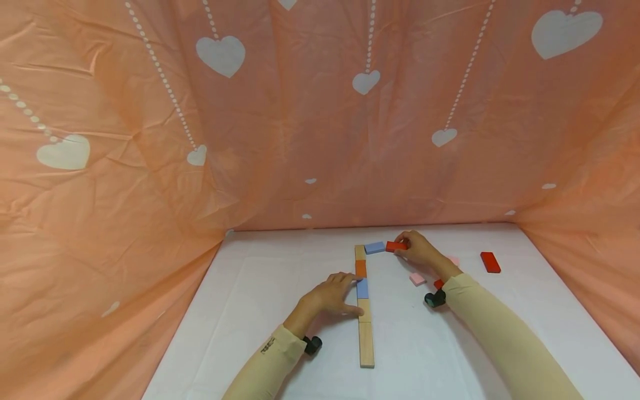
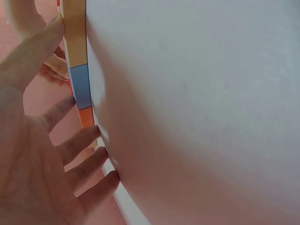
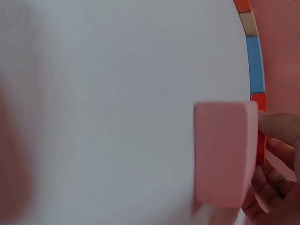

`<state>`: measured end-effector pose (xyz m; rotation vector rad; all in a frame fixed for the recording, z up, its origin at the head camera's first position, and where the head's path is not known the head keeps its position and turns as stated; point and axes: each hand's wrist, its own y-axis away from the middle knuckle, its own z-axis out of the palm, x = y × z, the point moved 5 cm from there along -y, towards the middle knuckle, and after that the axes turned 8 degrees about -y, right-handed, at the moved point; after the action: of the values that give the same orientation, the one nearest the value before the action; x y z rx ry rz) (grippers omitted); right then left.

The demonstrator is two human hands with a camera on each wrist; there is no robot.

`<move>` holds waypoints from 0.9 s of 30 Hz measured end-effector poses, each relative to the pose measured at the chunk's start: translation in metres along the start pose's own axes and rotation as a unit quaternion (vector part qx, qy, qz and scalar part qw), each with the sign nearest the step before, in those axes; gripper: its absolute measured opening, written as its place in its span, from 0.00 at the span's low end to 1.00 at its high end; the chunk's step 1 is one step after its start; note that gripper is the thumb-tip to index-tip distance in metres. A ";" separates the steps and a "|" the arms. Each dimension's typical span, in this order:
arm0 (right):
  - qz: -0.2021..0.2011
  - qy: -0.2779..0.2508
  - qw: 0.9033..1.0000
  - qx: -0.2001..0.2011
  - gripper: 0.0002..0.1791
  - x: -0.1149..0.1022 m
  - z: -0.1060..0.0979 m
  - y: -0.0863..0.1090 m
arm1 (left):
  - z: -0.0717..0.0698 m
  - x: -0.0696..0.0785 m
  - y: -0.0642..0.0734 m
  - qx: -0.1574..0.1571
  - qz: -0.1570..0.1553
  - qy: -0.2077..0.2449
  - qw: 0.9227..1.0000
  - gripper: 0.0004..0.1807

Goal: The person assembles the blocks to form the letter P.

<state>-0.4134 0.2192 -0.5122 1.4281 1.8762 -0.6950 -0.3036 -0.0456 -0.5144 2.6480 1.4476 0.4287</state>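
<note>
My right hand [image 1: 420,249] pinches a red block [image 1: 394,246] between thumb and fingers, at the right end of a blue block [image 1: 375,248]. In the right wrist view the red block [image 3: 260,102] lies against or very near that blue block [image 3: 256,65]. My left hand [image 1: 330,295] spreads its fingers along a straight row of blocks. Its index fingertip is at the row's blue block [image 1: 362,289], below an orange block [image 1: 361,269], and its thumb touches a plain wooden block [image 1: 365,314]. Another wooden block [image 1: 366,344] forms the near end.
A pink block [image 1: 417,279] lies below my right hand, with another pink block [image 1: 453,260] partly behind the wrist. Beside the sleeve, a red block [image 1: 439,284] is half hidden. Farther right lies one more red block [image 1: 490,262]. An orange curtain [image 1: 320,139] encloses the white table [image 1: 250,278].
</note>
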 end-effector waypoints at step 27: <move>0.012 -0.002 1.000 -0.002 0.20 0.006 0.003 -0.003 | 0.000 0.001 -0.002 0.008 0.002 -0.044 0.999 0.49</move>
<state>-0.4167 0.2200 -0.5191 1.4432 1.8535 -0.6830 -0.3043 -0.0441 -0.5150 2.6470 1.4266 0.2968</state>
